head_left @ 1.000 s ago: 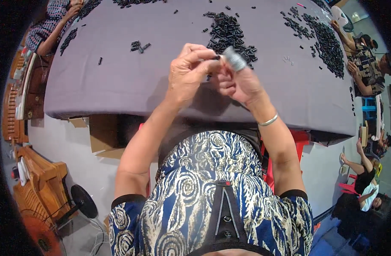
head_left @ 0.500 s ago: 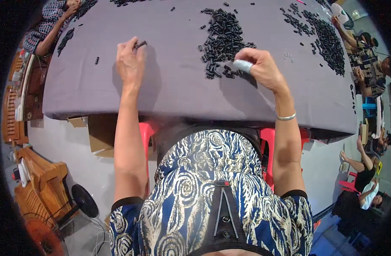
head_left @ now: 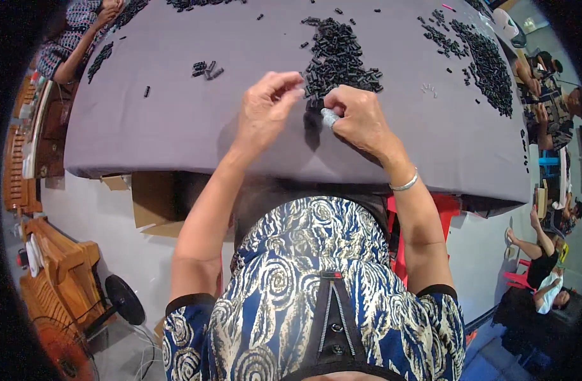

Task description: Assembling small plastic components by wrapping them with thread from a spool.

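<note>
My left hand (head_left: 265, 111) is over the table, just left of the big pile of small black tube-shaped pieces (head_left: 335, 57). Its fingers are curved, the thumb stands apart, and nothing shows between them. Close by, my right hand (head_left: 364, 120) is closed at the near edge of the pile, with a silvery-white wrap (head_left: 330, 119) round its thumb. A small black tube-shaped piece (head_left: 315, 105) shows at its fingertips; the palm side is hidden. Farther left lies a loose cluster of several such pieces (head_left: 207, 69).
A single black piece (head_left: 147, 91) lies at the left of the grey cloth-covered table (head_left: 145, 136). A larger heap (head_left: 484, 66) and some small clear bits (head_left: 429, 89) are at the right. Another person's arm (head_left: 81, 54) rests at the far left edge.
My left hand has let go of a black piece at the left cluster and moved right, toward the pile. My right hand has shifted left along the pile's near edge.
</note>
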`<move>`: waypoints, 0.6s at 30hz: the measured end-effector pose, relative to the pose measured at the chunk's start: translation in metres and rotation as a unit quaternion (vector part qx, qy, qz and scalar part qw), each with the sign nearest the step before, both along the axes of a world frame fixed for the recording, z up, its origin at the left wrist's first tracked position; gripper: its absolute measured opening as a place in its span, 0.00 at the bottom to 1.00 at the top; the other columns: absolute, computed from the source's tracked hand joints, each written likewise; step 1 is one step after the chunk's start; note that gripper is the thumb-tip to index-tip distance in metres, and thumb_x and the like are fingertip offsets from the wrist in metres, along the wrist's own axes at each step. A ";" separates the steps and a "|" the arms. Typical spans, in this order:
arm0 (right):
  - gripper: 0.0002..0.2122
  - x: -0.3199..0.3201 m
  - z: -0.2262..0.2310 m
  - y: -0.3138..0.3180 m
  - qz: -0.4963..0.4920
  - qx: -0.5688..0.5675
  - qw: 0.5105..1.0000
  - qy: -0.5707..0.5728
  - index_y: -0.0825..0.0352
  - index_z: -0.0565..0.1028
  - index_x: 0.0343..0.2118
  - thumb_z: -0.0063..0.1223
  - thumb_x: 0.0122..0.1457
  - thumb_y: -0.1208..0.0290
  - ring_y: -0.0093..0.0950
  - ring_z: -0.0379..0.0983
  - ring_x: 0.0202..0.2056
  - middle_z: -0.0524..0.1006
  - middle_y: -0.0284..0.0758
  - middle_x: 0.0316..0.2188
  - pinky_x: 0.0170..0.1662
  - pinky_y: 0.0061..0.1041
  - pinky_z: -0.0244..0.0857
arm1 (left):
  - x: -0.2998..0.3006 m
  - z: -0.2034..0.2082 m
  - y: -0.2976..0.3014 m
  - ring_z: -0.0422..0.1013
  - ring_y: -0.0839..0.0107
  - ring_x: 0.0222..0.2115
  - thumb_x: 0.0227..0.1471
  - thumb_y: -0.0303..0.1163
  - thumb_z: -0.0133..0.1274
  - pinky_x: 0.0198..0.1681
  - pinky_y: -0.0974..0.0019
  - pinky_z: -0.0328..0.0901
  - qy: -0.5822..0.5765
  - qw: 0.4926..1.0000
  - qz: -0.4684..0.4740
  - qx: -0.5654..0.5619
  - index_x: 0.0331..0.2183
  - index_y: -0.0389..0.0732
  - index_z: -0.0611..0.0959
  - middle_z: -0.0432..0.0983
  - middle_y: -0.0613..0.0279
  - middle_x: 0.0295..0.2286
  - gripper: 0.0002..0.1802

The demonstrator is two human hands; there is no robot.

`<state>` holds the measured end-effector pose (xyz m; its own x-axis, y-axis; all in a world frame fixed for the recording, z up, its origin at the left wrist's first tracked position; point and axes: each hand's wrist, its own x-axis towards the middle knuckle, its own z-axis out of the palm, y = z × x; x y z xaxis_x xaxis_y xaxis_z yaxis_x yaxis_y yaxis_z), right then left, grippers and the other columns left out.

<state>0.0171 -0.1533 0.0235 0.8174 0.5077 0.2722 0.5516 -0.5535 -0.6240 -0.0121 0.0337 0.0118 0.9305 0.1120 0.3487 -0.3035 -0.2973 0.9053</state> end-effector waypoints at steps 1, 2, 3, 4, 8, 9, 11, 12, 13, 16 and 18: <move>0.06 0.001 0.000 -0.001 -0.018 0.075 0.996 0.038 0.68 0.75 0.25 0.56 0.41 0.78 0.29 0.71 0.22 0.73 0.37 0.19 0.27 0.26 0.66 | -0.001 0.001 -0.002 0.67 0.80 0.27 0.47 0.23 0.54 0.32 0.76 0.64 0.046 0.998 -0.025 -0.036 0.35 0.35 0.80 0.72 0.65 0.27 0.09; 0.05 0.003 0.003 -0.003 -0.016 0.110 0.991 0.078 0.69 0.76 0.25 0.59 0.42 0.80 0.19 0.67 0.20 0.73 0.31 0.18 0.26 0.19 0.63 | -0.003 0.002 -0.004 0.67 0.81 0.27 0.47 0.23 0.55 0.33 0.77 0.64 0.091 0.992 -0.049 -0.072 0.35 0.34 0.80 0.72 0.66 0.27 0.09; 0.05 0.004 0.003 -0.003 -0.015 0.111 0.991 0.076 0.69 0.76 0.25 0.59 0.42 0.80 0.19 0.67 0.20 0.73 0.31 0.18 0.26 0.19 0.63 | -0.004 0.001 -0.004 0.66 0.84 0.28 0.49 0.24 0.55 0.29 0.80 0.62 0.107 0.988 -0.073 -0.081 0.39 0.37 0.79 0.73 0.68 0.29 0.12; 0.04 0.004 0.001 -0.003 -0.017 0.183 0.973 0.140 0.69 0.76 0.25 0.59 0.44 0.79 0.16 0.66 0.21 0.73 0.28 0.19 0.26 0.17 0.63 | -0.005 -0.002 -0.005 0.67 0.84 0.28 0.50 0.24 0.54 0.30 0.80 0.63 0.118 0.980 -0.106 -0.123 0.40 0.36 0.78 0.73 0.68 0.30 0.13; 0.04 0.002 0.002 -0.004 -0.020 0.305 0.917 0.258 0.68 0.76 0.26 0.60 0.49 0.76 0.11 0.63 0.20 0.72 0.24 0.21 0.20 0.14 0.59 | -0.011 0.006 -0.017 0.68 0.82 0.30 0.49 0.23 0.54 0.32 0.78 0.65 0.154 0.953 -0.156 -0.209 0.42 0.34 0.77 0.73 0.66 0.32 0.15; 0.05 0.000 0.004 -0.004 -0.028 0.326 0.891 0.316 0.68 0.76 0.27 0.61 0.49 0.75 0.11 0.62 0.18 0.73 0.25 0.21 0.18 0.13 0.57 | -0.012 0.006 -0.018 0.68 0.82 0.31 0.49 0.23 0.55 0.32 0.78 0.65 0.161 0.943 -0.169 -0.236 0.42 0.34 0.77 0.74 0.66 0.32 0.15; 0.05 0.000 -0.002 -0.002 -0.005 0.364 0.868 0.338 0.67 0.76 0.28 0.60 0.50 0.75 0.11 0.62 0.17 0.73 0.25 0.21 0.17 0.12 0.56 | -0.013 0.006 -0.019 0.68 0.81 0.31 0.49 0.22 0.55 0.33 0.77 0.65 0.148 0.945 -0.166 -0.238 0.42 0.34 0.77 0.74 0.66 0.32 0.15; 0.05 0.001 -0.003 -0.002 0.017 0.399 0.843 0.359 0.67 0.76 0.29 0.60 0.50 0.74 0.10 0.61 0.16 0.73 0.25 0.21 0.15 0.11 0.54 | -0.014 0.008 -0.019 0.68 0.81 0.31 0.49 0.22 0.55 0.33 0.77 0.66 0.136 0.949 -0.159 -0.237 0.42 0.34 0.77 0.74 0.67 0.31 0.15; 0.05 0.001 -0.003 -0.001 0.018 0.399 0.844 0.358 0.67 0.76 0.29 0.60 0.50 0.74 0.10 0.61 0.16 0.73 0.25 0.21 0.15 0.11 0.54 | -0.015 0.010 -0.020 0.69 0.80 0.31 0.49 0.22 0.55 0.33 0.77 0.66 0.123 0.952 -0.151 -0.235 0.42 0.34 0.77 0.74 0.67 0.31 0.15; 0.04 -0.002 -0.002 0.001 0.025 0.444 0.800 0.402 0.68 0.75 0.30 0.57 0.52 0.75 0.12 0.61 0.14 0.71 0.25 0.21 0.15 0.11 0.54 | -0.016 0.007 -0.021 0.69 0.80 0.32 0.49 0.22 0.56 0.33 0.77 0.66 0.114 0.945 -0.138 -0.273 0.41 0.35 0.78 0.73 0.67 0.33 0.15; 0.03 -0.002 -0.001 0.000 0.056 0.457 0.763 0.454 0.66 0.74 0.30 0.55 0.53 0.75 0.11 0.58 0.13 0.69 0.24 0.19 0.14 0.11 0.52 | -0.015 0.008 -0.021 0.69 0.79 0.33 0.48 0.22 0.56 0.33 0.76 0.67 0.093 0.951 -0.138 -0.263 0.41 0.36 0.78 0.72 0.66 0.33 0.15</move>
<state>0.0153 -0.1533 0.0228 0.8447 0.5261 -0.0983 -0.3264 0.3609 -0.8736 -0.0271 0.0124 0.0200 0.9898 -0.0310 0.1390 -0.1251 0.2780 0.9524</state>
